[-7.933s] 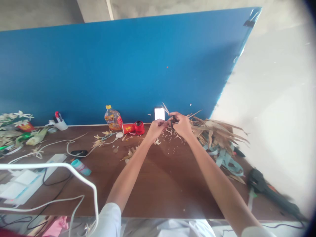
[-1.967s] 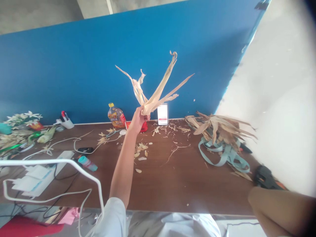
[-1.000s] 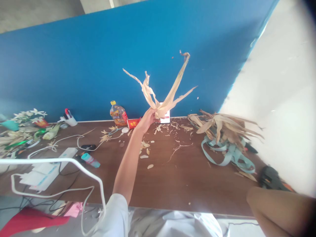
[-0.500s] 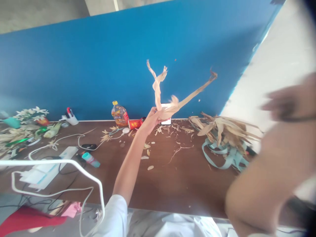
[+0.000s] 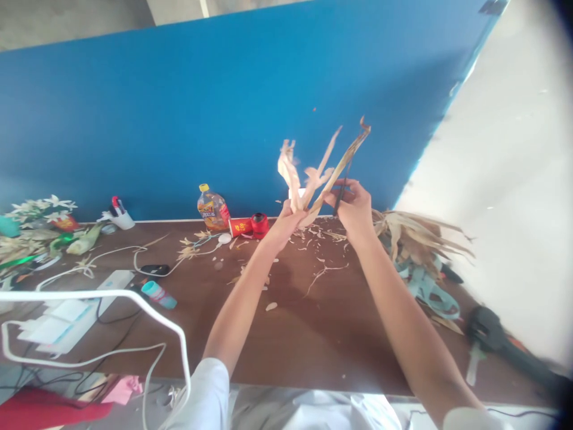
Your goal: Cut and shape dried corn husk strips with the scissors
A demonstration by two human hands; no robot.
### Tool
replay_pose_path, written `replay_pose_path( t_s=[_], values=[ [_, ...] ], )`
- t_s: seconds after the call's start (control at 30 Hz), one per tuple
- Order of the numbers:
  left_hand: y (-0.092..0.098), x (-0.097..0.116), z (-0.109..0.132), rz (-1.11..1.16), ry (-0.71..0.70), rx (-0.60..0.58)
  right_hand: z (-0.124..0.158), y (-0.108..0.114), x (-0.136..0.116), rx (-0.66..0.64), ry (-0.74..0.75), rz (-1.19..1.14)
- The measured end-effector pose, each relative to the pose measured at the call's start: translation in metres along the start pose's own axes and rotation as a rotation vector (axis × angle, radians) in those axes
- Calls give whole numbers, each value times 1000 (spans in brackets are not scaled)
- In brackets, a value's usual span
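Observation:
My left hand (image 5: 286,227) is closed around the base of a dried corn husk (image 5: 293,176), whose pale strips fan upward above the table. Beside it, my right hand (image 5: 353,206) has its fingers bent around a thin dark tool (image 5: 342,194), too small to name surely. Its fingertips are close to the longest brown-tipped strip, and I cannot tell whether they touch it. Small husk scraps (image 5: 320,278) lie on the brown table (image 5: 322,346) below. Behind the hands, a small white object (image 5: 298,193) is mostly covered.
A heap of dry husks (image 5: 409,230) and pale green ribbon (image 5: 432,292) lie right, near a black glue gun (image 5: 486,328). A bottle (image 5: 212,209) and red can (image 5: 242,227) stand by the blue partition (image 5: 179,119). Left are a power strip (image 5: 80,316) and white cable (image 5: 179,334).
My right hand has come from the far right to the husk, now with a dark tool in it. The husk strips have swung closer together. The glue gun is now uncovered.

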State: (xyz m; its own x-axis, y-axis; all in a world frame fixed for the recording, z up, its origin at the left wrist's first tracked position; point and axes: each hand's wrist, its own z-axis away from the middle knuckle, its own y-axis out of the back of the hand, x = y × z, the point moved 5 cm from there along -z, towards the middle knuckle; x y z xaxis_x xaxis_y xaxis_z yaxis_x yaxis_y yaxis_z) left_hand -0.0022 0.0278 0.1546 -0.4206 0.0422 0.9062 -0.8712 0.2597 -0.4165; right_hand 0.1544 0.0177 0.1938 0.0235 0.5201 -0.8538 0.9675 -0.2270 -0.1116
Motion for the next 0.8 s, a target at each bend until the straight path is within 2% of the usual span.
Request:
replay_pose_path(
  t_s=[0.13, 0.3, 0.37, 0.43, 0.53, 0.6, 0.67, 0.73, 0.8],
  values=[
    [-5, 12, 2, -88, -121, -28, 1, 1, -6, 1, 23, -40],
    [7, 18, -2, -80, -175, 109, 7, -6, -23, -198, 65, -106],
    [13, 18, -4, -88, -164, 153, 8, -6, -26, -239, 68, -106],
    [19, 19, -6, -87, -148, 212, 6, -2, -23, -196, 72, -106],
    [27, 20, -6, -92, -123, 316, -1, 8, -7, 2, 50, -169],
    [26, 18, -7, -109, -100, 283, -6, 11, 11, 93, -45, -214],
    [22, 13, -8, -130, -46, 193, -9, 10, 29, 134, -153, -226],
    [18, 5, -9, -130, 22, 119, -10, 6, 39, 105, -187, -255],
    [15, -1, -9, -111, 57, 68, -8, 0, 44, 14, -231, -311]
  ],
)
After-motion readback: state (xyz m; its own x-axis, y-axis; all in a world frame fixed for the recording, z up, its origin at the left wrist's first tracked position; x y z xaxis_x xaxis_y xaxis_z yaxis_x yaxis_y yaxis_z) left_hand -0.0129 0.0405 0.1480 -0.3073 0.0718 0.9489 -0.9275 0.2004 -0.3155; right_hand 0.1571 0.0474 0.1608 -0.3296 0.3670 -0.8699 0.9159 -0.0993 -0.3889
